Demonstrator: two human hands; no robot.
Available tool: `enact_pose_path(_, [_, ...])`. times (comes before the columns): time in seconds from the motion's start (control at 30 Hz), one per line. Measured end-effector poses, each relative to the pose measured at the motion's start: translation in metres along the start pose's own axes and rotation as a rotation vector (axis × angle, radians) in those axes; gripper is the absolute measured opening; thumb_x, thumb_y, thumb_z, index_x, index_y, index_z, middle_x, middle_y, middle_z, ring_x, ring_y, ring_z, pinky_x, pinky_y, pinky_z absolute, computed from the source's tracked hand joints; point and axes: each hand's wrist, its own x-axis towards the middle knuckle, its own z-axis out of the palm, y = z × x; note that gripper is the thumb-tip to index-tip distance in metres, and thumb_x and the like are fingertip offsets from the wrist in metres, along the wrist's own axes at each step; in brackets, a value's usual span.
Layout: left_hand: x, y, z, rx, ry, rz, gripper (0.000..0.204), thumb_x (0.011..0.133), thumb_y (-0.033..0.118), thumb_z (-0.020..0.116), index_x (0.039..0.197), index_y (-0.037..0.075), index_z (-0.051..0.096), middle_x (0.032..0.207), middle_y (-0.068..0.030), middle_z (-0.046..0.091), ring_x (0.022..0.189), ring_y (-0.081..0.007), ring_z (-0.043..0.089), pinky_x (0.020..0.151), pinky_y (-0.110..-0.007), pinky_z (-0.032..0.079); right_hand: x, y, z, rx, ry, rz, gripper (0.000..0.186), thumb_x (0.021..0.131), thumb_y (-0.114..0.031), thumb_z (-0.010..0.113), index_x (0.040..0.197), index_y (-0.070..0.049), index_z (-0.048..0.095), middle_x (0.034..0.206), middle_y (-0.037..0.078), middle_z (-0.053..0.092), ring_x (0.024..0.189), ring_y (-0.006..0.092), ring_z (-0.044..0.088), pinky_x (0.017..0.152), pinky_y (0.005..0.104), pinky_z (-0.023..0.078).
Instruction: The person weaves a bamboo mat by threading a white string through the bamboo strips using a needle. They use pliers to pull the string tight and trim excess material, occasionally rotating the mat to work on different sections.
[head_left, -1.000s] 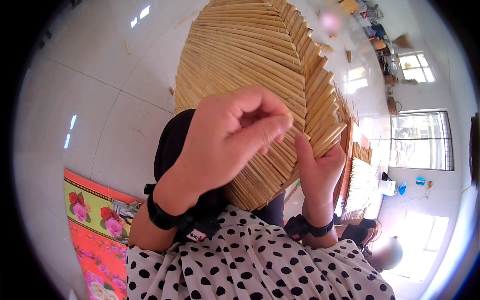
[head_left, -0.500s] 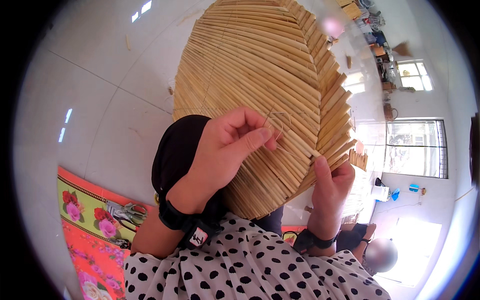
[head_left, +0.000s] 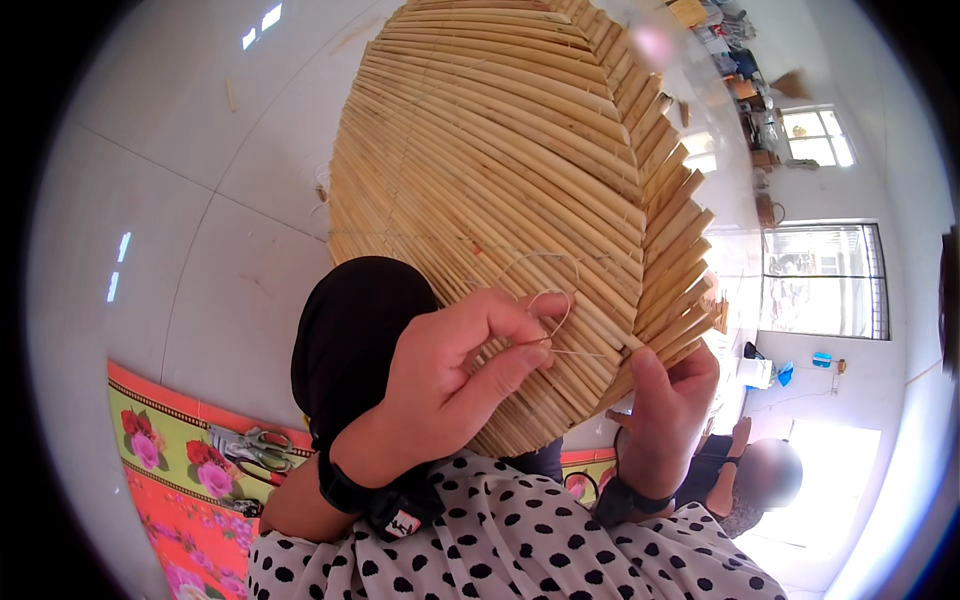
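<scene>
A large mat of pale yellow reed stalks (head_left: 480,140) leans in front of me, its stalks fanned out and crossed by fine rows of stitching. Over its lower part my left hand (head_left: 465,365) is closed, thumb and forefinger pinching a thin white thread (head_left: 572,290). This thread loops above the fingertips and also runs right, toward the border of short slanted stalks. At the mat's lower right edge my right hand (head_left: 672,405) grips the border, thumb in front and fingers partly hidden behind. Whether a needle is in the left pinch is too small to tell.
Beside my left arm, scissors (head_left: 262,450) lie on a floral cloth (head_left: 185,500). My black-clothed knee (head_left: 355,335) is under the left wrist. At the right sits another person (head_left: 722,480). Boxes and goods (head_left: 740,85) line the far wall.
My left hand has moved down, and the thread loop above it shows larger. The mat has shifted slightly left in view; the right hand keeps its hold on the edge.
</scene>
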Motion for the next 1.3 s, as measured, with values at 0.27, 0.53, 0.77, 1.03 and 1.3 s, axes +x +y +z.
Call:
enact_pose_path(0.27, [-0.002,-0.008,0.01,0.222,-0.049,0.218,0.008,0.087,-0.007,0.057,0.092,0.0,0.057,0.072,-0.0101,0.055,0.1,-0.0287,0.066,0.103,-0.053,0.041,-0.001,-0.003,-0.004,0.006,0.004,0.078,0.03,0.082,-0.008,0.075,0.105,0.008,0.064,0.097,0.009,0.069,0.087,0.0128,0.063,0.08,0.0274,0.05])
enact_pose_path(0.53, [0.001,-0.008,0.019,0.533,0.002,0.347,0.015,0.078,-0.002,0.069,0.089,0.0,0.059,0.082,-0.0153,0.059,0.101,-0.0366,0.064,0.094,-0.048,0.05,0.001,-0.009,-0.007,-0.028,-0.056,0.072,0.019,0.08,-0.005,0.076,0.093,0.006,0.068,0.089,0.007,0.07,0.082,0.0106,0.063,0.072,0.0255,0.049])
enact_pose_path(0.77, [0.006,-0.012,0.016,0.478,0.008,0.386,0.013,0.082,-0.009,0.061,0.091,0.0,0.058,0.069,-0.0125,0.053,0.091,-0.0369,0.067,0.093,-0.048,0.049,0.004,-0.002,-0.006,-0.036,-0.077,0.012,0.023,0.083,-0.008,0.075,0.098,0.007,0.067,0.09,0.007,0.069,0.08,0.0101,0.062,0.069,0.0247,0.049])
enact_pose_path(1.03, [0.003,-0.013,0.015,0.486,-0.006,0.409,0.013,0.083,-0.01,0.06,0.092,-0.002,0.057,0.068,-0.0111,0.052,0.09,-0.0388,0.067,0.09,-0.047,0.05,0.012,-0.006,-0.015,-0.03,-0.206,0.065,0.029,0.085,-0.013,0.073,0.103,0.009,0.065,0.091,0.008,0.069,0.08,0.0106,0.062,0.069,0.0247,0.05])
enact_pose_path(1.3, [0.002,-0.015,0.013,0.425,0.018,0.366,0.014,0.081,-0.012,0.057,0.091,-0.002,0.058,0.071,-0.0108,0.056,0.085,-0.0351,0.068,0.088,-0.046,0.054,0.016,-0.021,-0.007,-0.048,-0.185,0.109,0.026,0.078,-0.003,0.076,0.098,0.009,0.066,0.091,0.009,0.069,0.08,0.012,0.063,0.071,0.0253,0.05])
